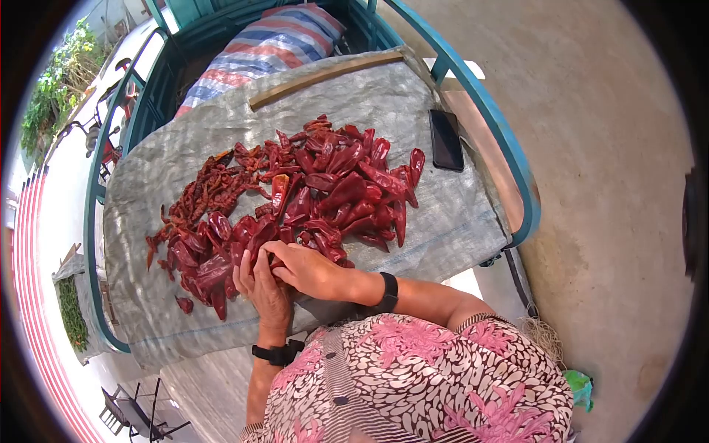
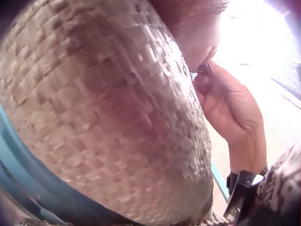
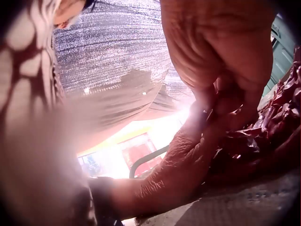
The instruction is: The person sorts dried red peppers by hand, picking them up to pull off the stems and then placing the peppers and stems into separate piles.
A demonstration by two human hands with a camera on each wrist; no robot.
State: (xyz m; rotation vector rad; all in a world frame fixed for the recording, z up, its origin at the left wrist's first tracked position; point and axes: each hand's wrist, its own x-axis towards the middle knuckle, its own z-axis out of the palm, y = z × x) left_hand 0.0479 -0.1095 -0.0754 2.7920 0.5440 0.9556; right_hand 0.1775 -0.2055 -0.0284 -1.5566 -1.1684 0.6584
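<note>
A heap of glossy dried red chilies (image 1: pixel 347 193) lies on a grey woven sheet. At its near edge the left hand (image 1: pixel 264 294) and right hand (image 1: pixel 314 272) meet, fingertips together. Both hands pinch a chili between them; the fingers hide most of it. In the left wrist view the right hand (image 2: pixel 235 106) bends its fingers in at a small dark piece. From the right wrist view, the right hand (image 3: pixel 216 42) reaches down with curled fingers onto the left hand's fingers, and the left hand (image 3: pixel 174 165) comes up from below.
Smaller, shrivelled chili pieces (image 1: pixel 214 188) form the heap's left side. A black phone (image 1: pixel 446 140) lies at the sheet's right, and a wooden strip (image 1: pixel 325 77) across its back. Blue rails (image 1: pixel 491 118) border the cart bed, where a striped bag (image 1: pixel 266 48) lies behind.
</note>
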